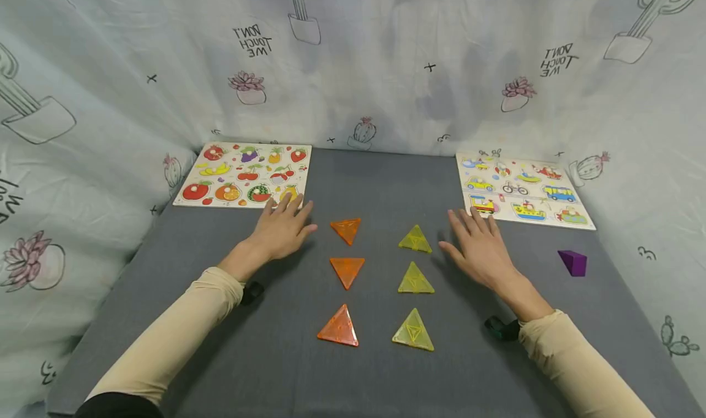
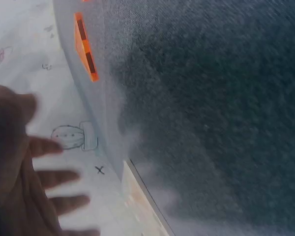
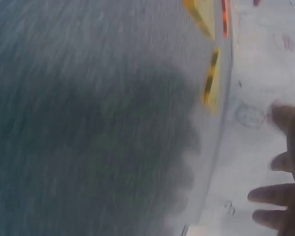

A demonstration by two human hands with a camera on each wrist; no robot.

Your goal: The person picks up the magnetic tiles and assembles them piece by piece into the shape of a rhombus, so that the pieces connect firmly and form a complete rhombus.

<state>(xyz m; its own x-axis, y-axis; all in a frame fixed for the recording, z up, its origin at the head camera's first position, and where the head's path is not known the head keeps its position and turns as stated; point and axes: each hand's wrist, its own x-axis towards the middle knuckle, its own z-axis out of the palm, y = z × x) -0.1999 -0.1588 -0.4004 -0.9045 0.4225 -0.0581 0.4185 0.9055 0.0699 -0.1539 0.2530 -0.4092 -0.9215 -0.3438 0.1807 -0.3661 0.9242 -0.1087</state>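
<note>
My left hand [image 1: 279, 230] hovers palm down with spread fingers, left of the orange triangles and near the corner of the fruit puzzle board [image 1: 220, 176]. On the other side my right hand [image 1: 478, 248] is held the same way, right of the yellow triangles. Neither hand holds anything. A column of three translucent orange triangles has a top one [image 1: 346, 229], a middle one [image 1: 347, 272] and a bottom one [image 1: 339, 328]. Beside it runs a column of three yellow triangles: top [image 1: 416, 239], middle [image 1: 416, 279], bottom [image 1: 413, 332]. The left wrist view shows an orange triangle [image 2: 83, 46] edge-on.
A vehicle puzzle board [image 1: 510, 200] lies at the back right of the grey table [image 1: 380, 381]. A purple block [image 1: 573, 263] sits near the right edge. Patterned cloth [image 1: 386, 56] hangs behind and at both sides.
</note>
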